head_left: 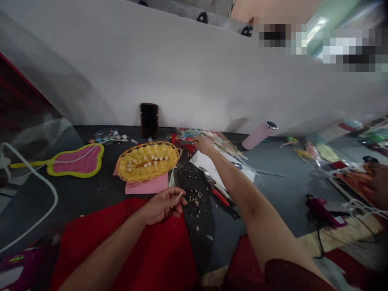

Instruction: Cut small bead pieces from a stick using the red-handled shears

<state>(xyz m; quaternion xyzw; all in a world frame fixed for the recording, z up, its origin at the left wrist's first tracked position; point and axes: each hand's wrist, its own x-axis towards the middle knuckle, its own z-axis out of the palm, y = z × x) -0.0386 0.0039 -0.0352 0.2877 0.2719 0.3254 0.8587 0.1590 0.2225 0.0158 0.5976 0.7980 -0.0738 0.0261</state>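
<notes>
My left hand (162, 205) rests over the edge of a red cloth (127, 246), fingers curled, pinching a small white stick. My right hand (202, 144) is stretched far forward onto a pile of colourful craft sticks and red scraps (209, 139) by the wall; its fingers are bent onto the pile and I cannot see whether they hold anything. A yellow woven basket (147, 161) with small pale beads inside sits on pink paper (147, 186) between the two hands. Red-handled pliers (216, 189) lie beside my right forearm.
A black phone (149, 120) leans on the white wall. A pink bottle (259, 135) lies at the right. A pink and yellow shaped piece (77, 161) and a white cable (36, 178) are at the left. A purple glue gun (321, 208) and another person's hand (377, 184) are at the right.
</notes>
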